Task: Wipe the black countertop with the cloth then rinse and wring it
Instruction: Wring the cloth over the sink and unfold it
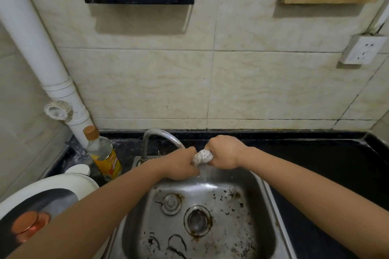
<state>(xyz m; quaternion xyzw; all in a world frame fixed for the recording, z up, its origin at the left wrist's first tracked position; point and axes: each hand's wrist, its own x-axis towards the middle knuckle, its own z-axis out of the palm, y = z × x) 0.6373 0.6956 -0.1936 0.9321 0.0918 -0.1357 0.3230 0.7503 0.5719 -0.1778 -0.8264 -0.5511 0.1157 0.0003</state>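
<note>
Cloth (202, 157), white with small dark specks, is bunched into a short twisted roll held above the back part of the steel sink (210, 191), just in front of the curved faucet (162, 139). The left hand (179, 166) is clenched around one end and the right hand (225, 152) is clenched around the other, knuckles nearly touching, so only the middle of the roll shows between them. Its long axis runs roughly side to side, from hand to hand, tilted a little so the right end sits higher and nearer the wall. No stream of water is clearly visible from the spout.

This looks like the wringing step, late in the task. The main risk is squeezed water falling wide: the roll hangs near the sink's rear rim, so a drift backward or to the right would drip onto the black countertop (315, 153) and undo the wiping. A loosened grip on either end would let the twist unwind and leave the cloth wet. The oil bottle (105, 153) stands near the left elbow's side and could be knocked.
</note>
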